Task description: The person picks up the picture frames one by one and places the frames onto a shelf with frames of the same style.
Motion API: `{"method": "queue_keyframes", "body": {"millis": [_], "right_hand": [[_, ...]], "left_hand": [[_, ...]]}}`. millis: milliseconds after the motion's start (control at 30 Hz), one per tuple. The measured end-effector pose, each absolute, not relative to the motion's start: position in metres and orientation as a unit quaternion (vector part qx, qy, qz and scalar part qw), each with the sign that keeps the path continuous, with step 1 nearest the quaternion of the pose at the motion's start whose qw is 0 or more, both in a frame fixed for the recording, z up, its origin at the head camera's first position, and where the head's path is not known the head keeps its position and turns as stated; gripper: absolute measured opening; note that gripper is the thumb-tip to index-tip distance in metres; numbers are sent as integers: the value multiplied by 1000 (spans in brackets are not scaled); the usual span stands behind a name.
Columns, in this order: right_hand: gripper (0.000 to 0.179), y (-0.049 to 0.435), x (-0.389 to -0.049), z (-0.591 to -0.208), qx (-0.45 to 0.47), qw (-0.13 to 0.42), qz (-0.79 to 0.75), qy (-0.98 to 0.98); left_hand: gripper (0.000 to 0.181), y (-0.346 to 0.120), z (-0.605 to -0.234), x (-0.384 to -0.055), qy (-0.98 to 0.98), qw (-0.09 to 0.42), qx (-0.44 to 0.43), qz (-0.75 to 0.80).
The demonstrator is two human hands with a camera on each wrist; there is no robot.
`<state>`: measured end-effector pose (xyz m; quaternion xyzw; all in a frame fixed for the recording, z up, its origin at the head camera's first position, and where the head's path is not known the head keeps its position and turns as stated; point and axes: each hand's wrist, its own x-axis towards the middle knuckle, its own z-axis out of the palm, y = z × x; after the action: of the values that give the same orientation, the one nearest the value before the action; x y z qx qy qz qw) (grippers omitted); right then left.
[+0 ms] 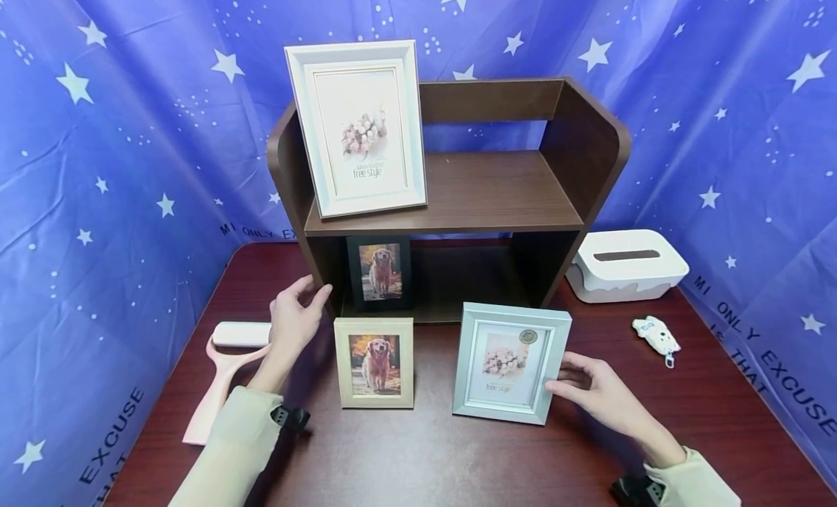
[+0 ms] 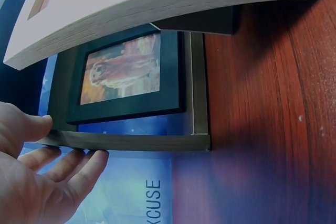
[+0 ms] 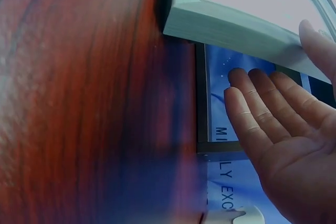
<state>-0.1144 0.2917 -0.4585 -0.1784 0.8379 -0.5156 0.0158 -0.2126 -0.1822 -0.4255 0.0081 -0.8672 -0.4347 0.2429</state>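
My left hand is at the left side panel of a dark brown desktop shelf, thumb on one side and fingertips on the other. Beside it, a black picture frame with a dog photo stands on the lower level. A cream dog-photo frame stands on the table in front. My right hand is at the right edge of a pale green frame, its thumb overlapping the front. In the right wrist view its fingers are straight, beside the frame's edge.
A large white frame stands at the left of the upper shelf level. A pink-handled lint roller lies at the table's left. A white tissue box and a small dog-shaped keychain are at the right. Starry blue cloth surrounds the table.
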Motion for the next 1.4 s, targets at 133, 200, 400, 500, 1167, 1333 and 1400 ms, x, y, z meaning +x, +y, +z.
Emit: {"method": "queue_keyframes", "body": {"millis": [133,200,400,500,1167,1333,1400], "right_hand": [[29,290,-114,-459,-173,9,-511,842],[25,289,-113,-460,-169,9,-510,843],[19,283,-109,-459,-152,-2,-506,849],[16,280,-107,-458,-142,-13,-500,854],[10,277,-105,-452,-147,-38,-476,866],[8,277,-107,-448,-145,-37,-468,871],[8,277,-107,-447,-144,-34,-466,872]], "left_hand": [[33,-182,-425,-214,-866,248,2,-433],[31,-182,-424,-214,-866,250,0,-434],[32,-182,-425,-214,-868,243,1,-434],[32,-182,-425,-214,-867,245,0,-434],[34,-183,-427,-215,-866,241,1,-438],[32,-183,-427,-215,-866,240,2,-439],[31,-184,-427,-214,-865,242,1,-439]]}}
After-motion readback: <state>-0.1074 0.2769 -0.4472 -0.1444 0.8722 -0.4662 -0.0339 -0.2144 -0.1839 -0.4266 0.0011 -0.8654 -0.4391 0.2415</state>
